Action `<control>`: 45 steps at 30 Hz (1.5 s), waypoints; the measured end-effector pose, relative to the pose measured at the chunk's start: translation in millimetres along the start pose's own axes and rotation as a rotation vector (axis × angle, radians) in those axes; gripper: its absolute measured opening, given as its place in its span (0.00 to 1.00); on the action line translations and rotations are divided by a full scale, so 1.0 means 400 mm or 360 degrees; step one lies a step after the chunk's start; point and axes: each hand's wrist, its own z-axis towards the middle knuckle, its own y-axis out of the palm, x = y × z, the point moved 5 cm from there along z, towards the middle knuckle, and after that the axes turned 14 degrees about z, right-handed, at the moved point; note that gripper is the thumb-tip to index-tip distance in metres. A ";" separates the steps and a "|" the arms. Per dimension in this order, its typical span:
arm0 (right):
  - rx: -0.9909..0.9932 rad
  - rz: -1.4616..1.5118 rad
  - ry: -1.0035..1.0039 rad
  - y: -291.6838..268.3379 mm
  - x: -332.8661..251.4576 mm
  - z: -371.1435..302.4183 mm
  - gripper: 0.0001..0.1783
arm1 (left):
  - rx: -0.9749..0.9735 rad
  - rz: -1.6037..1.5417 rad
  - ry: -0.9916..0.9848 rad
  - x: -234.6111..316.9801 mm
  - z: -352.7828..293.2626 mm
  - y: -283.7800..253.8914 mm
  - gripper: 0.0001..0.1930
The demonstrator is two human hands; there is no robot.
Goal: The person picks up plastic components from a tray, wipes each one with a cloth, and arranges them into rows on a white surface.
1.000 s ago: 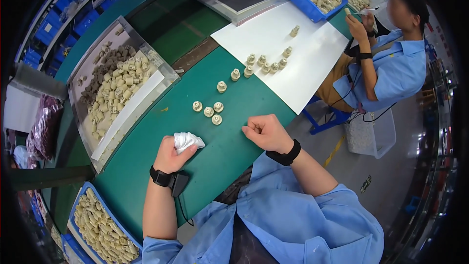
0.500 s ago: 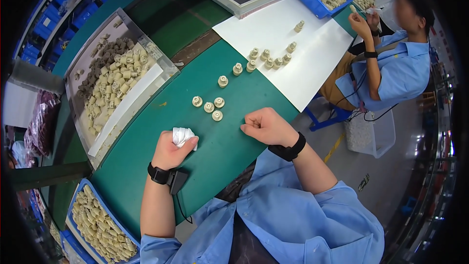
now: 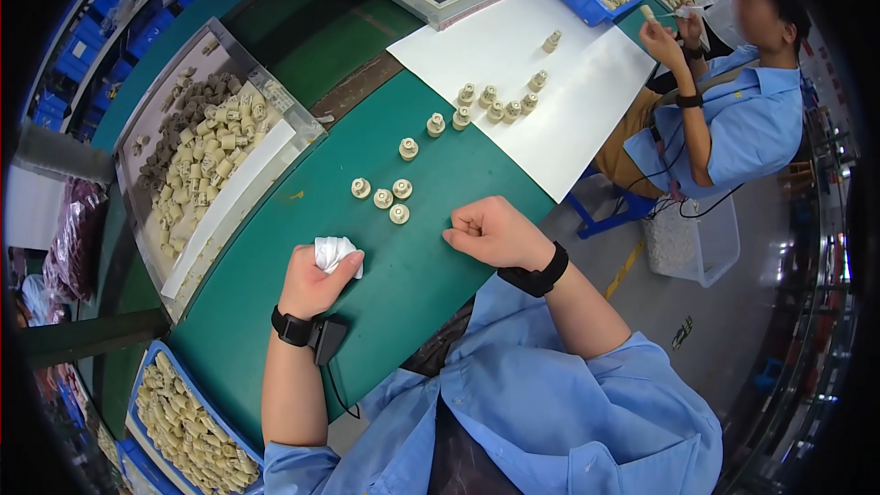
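My left hand (image 3: pixel 312 280) is closed around a crumpled white cloth (image 3: pixel 335 254), which bulges out between thumb and fingers above the green tabletop (image 3: pixel 275 312). My right hand (image 3: pixel 490 231) is curled into a fist over the same table, and whatever may be inside it is hidden. Just beyond and between my hands stands a small cluster of cream cylindrical fittings (image 3: pixel 383 198) with wider bases. A single fitting (image 3: pixel 409 148) stands farther off, and more fittings (image 3: pixel 496 112) stand at and on the white sheet.
At left is a framed tray (image 3: pixel 174 280) of loose cream and brown parts. A blue bin (image 3: pixel 163 345) of cream pieces sits at lower left; another blue bin (image 3: pixel 600 14) stands at the far end. On the right, a co-worker (image 3: pixel 733 119) holds a small part over the white sheet (image 3: pixel 587 64).
The whole view has shifted slightly, so the table and fittings appear a little farther left. Both my hands keep the same closed pose. The co-worker's hands have moved slightly.
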 end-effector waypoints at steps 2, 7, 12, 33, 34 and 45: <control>0.0012 -0.0010 0.0017 0.001 0.003 -0.005 0.23 | 0.0006 -0.0002 0.0005 0.003 -0.002 0.003 0.10; 0.0026 -0.0089 -0.0006 0.003 0.007 -0.006 0.23 | 0.0079 -0.0021 0.0046 0.010 -0.003 0.007 0.10; 0.0032 -0.0043 0.0004 0.003 0.005 -0.005 0.22 | 0.0109 -0.0023 0.0079 0.019 -0.001 0.002 0.11; 0.1406 0.0403 0.0008 -0.634 -0.036 0.052 0.26 | 0.0050 -0.0021 0.0003 0.009 0.008 -0.001 0.11; 0.1372 0.0576 0.0113 -0.635 -0.017 0.077 0.30 | 0.0058 -0.0051 -0.0012 0.007 0.005 -0.003 0.11; 0.1151 0.0654 0.0314 -0.654 0.024 0.117 0.45 | 0.0038 -0.0074 -0.0045 0.010 -0.003 -0.001 0.10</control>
